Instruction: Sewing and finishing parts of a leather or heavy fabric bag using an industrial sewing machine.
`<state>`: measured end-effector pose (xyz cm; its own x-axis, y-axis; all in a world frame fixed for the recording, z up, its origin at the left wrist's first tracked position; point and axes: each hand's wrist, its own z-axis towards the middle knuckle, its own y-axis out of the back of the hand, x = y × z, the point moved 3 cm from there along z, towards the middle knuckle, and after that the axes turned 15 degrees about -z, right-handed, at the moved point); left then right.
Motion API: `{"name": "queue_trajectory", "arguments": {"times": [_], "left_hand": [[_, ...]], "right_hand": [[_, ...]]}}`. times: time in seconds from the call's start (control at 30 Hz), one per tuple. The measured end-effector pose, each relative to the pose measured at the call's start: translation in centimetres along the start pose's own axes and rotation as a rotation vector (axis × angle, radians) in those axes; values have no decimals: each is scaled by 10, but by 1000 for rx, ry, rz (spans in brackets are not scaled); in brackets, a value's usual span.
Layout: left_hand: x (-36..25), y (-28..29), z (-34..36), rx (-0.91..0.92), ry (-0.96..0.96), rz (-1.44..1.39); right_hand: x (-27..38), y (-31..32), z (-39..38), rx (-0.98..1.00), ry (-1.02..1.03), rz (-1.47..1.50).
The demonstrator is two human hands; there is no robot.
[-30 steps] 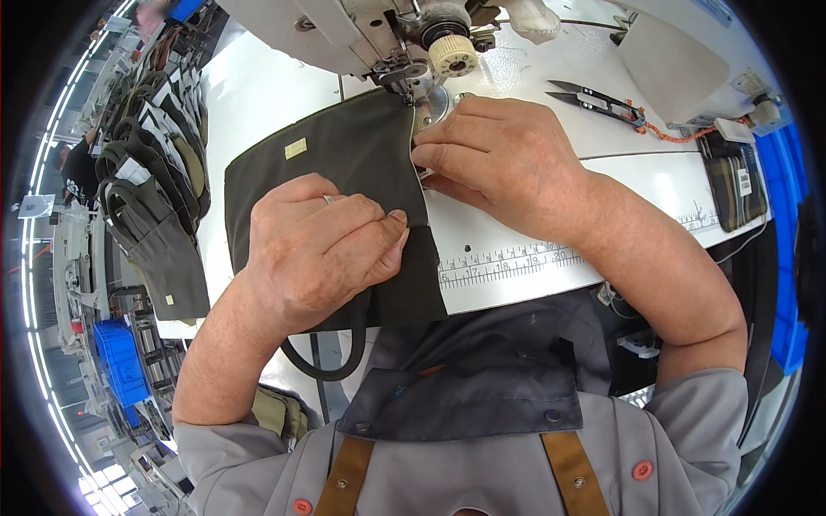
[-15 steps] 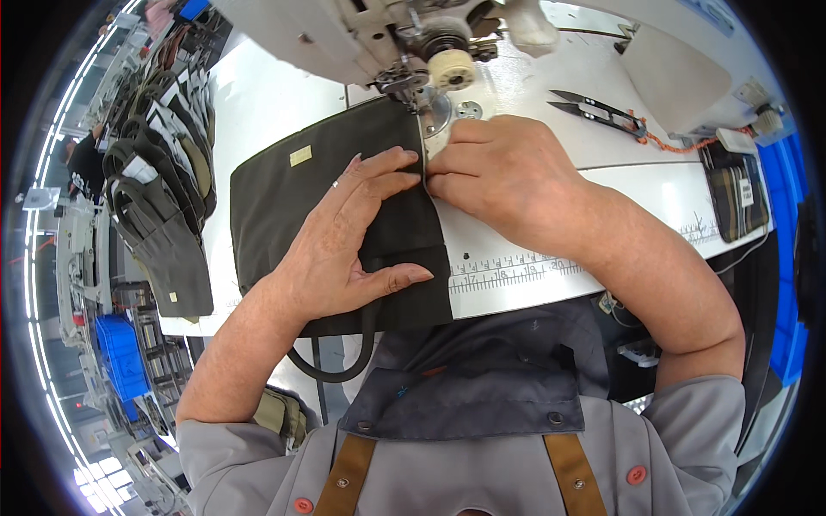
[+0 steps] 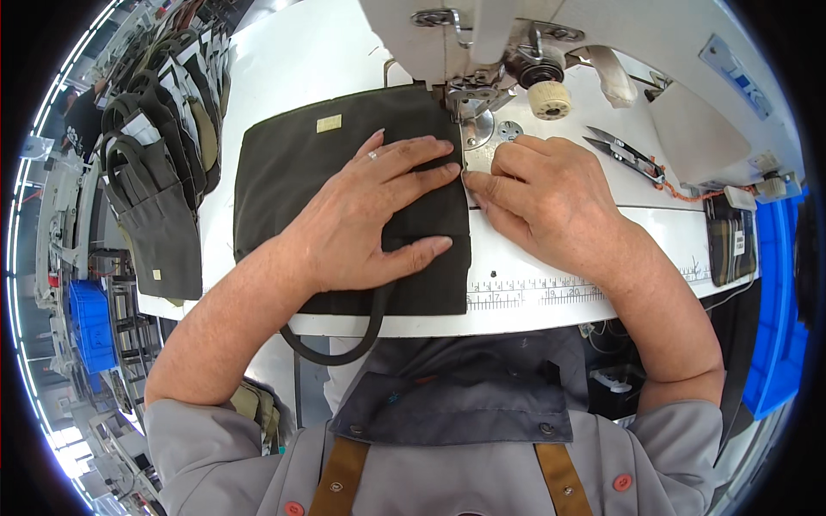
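A dark olive fabric bag piece lies flat on the white sewing table, with a small pale label near its top. Its looped handle hangs over the table's front edge. My left hand rests on the bag piece, fingers spread, a ring on one finger. With its fingers pinched together, my right hand grips the bag piece's right edge; the fingertips are partly hidden. The far right corner of the cloth sits by the presser foot of the sewing machine.
Black thread snips on an orange cord lie right of the machine's needle area. A printed ruler strip runs along the front edge. Several similar dark bag pieces are piled at the left. A plaid piece hangs at the right, beside blue bins.
The view has shifted, so the machine stands farther right in it. The bag piece has turned slightly and lies squarer to the table edge. Both hands keep their hold on it.
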<state>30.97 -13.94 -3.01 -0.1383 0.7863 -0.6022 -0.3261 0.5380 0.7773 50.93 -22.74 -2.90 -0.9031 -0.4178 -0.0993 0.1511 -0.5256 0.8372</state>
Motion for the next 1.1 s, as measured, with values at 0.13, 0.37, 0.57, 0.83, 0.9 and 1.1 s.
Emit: {"name": "queue_trajectory", "arguments": {"times": [0.13,0.37,0.57,0.83,0.9,1.1], "left_hand": [[14,4,11,-27,2,11],[30,11,28,-127,-27,23],[32,12,29,-134,-50,10],[-7,8,20,-24,10,36],[-5,6,16,-60,-7,43],[5,6,12,-108,-43,-5]], "right_hand": [[-6,-8,3,31,-43,-125],[-8,-6,4,93,-109,-171],[-13,-7,-1,97,-184,-70],[-12,-3,-2,10,-128,18],[-11,-3,-3,-3,-84,49],[-11,-4,-3,21,-42,83]]}}
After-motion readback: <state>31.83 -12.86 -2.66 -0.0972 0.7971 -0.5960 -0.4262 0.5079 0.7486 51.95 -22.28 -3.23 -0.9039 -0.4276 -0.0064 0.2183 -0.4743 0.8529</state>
